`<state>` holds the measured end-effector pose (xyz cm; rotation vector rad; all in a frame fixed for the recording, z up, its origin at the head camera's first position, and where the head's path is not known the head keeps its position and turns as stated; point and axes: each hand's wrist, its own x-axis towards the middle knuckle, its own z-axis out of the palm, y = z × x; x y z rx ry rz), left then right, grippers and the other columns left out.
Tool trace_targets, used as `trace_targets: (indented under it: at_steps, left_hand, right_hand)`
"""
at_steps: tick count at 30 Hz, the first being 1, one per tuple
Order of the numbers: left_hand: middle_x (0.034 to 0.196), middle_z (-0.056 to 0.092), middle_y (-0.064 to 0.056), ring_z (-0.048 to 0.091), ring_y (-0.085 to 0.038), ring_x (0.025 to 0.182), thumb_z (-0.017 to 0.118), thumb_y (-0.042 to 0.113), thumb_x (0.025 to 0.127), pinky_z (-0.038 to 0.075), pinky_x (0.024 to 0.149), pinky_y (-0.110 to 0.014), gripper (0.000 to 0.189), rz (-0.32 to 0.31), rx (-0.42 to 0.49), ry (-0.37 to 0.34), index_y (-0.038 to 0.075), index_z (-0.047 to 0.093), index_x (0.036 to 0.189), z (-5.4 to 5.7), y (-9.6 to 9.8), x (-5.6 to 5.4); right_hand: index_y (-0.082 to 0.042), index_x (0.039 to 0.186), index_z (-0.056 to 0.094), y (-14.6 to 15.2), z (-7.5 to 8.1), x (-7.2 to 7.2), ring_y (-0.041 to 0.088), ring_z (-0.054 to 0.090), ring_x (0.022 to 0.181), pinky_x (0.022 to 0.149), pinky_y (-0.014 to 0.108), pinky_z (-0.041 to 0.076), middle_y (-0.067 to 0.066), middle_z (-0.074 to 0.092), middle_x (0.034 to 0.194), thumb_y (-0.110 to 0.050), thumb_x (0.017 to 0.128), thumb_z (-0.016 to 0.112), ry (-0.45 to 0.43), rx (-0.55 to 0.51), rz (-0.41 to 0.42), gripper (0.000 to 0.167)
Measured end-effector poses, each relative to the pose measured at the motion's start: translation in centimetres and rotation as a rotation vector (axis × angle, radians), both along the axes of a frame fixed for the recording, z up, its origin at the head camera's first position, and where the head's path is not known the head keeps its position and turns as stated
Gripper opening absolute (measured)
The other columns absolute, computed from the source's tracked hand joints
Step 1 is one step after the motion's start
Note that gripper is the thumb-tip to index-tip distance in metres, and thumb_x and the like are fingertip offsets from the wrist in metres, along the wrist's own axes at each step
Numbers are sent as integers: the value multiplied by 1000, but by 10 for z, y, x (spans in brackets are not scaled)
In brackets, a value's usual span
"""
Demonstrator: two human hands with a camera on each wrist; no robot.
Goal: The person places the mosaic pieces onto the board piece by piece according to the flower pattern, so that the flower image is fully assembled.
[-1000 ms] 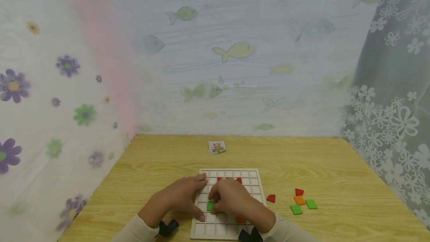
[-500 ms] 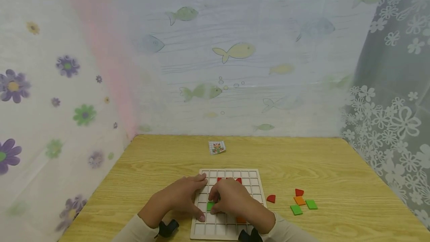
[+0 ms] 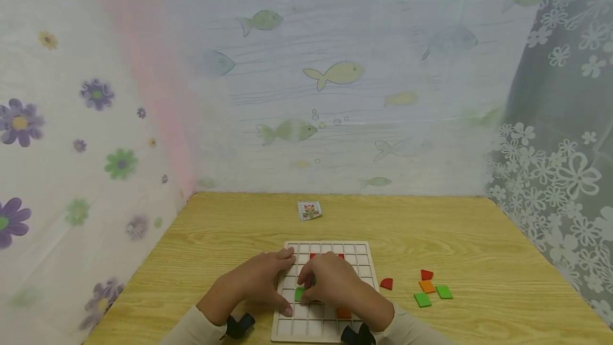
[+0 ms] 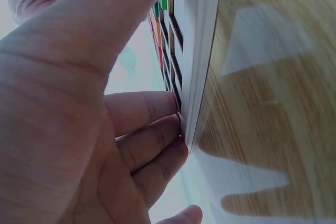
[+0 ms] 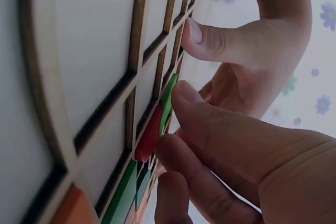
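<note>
A pale wooden grid board lies on the table, several coloured tiles in its cells. My left hand steadies its left side, thumb and fingers spread and fingertips at the rim, as the left wrist view shows. Over the board's middle my right hand bends thumb and forefinger down at a red tile and a green tile. The forefinger tip meets the red tile's end; the thumb tip sits at the green one's edge. An orange tile lies under the right wrist. The right palm hides several cells.
Right of the board lie a red quarter-round tile, another red tile, an orange square and two green squares. A small printed pattern card lies beyond the board. Patterned curtains hang around the table.
My right hand has shifted very slightly over the same cells, and a bit of green now shows between its fingers. The left hand and the board stay put.
</note>
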<state>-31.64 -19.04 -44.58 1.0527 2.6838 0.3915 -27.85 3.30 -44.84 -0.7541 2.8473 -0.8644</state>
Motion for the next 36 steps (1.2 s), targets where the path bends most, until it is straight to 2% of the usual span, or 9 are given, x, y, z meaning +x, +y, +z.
trace_targets:
  at_steps: [10, 21, 26, 36]
  left_hand:
    - [168, 35, -6, 38, -30, 153, 85, 70, 67, 34, 120, -62, 116, 6, -22, 2, 13, 44, 159, -3, -2, -2]
    - [168, 36, -4, 37, -27, 154, 84, 72, 67, 32, 121, -62, 115, 33, -48, 0, 16, 45, 158, -2, 2, -3]
    - [168, 36, -4, 36, -28, 154, 85, 70, 67, 31, 122, -61, 114, 43, -46, -4, 16, 44, 159, -1, 2, -2]
    - [168, 34, -4, 35, -29, 154, 85, 70, 69, 31, 122, -62, 114, 23, -40, -5, 16, 42, 160, -2, 1, -2]
  right_hand:
    - [-25, 88, 81, 6, 3, 2, -5, 58, 70, 63, 20, 50, -22, 68, 75, -27, 75, 94, -11, -25, 7, 17]
    - [-17, 94, 83, 48, 16, 6, 1, 61, 74, 65, 23, 53, -10, 74, 85, -21, 82, 88, -27, -84, -21, 15]
    - [-16, 97, 83, 68, 20, 9, 5, 62, 73, 64, 26, 53, -6, 75, 89, -22, 83, 88, -26, -85, -48, 16]
    - [-16, 99, 82, 101, 18, 14, 12, 62, 75, 65, 28, 54, -9, 72, 87, -23, 83, 89, -43, -76, -150, 19]
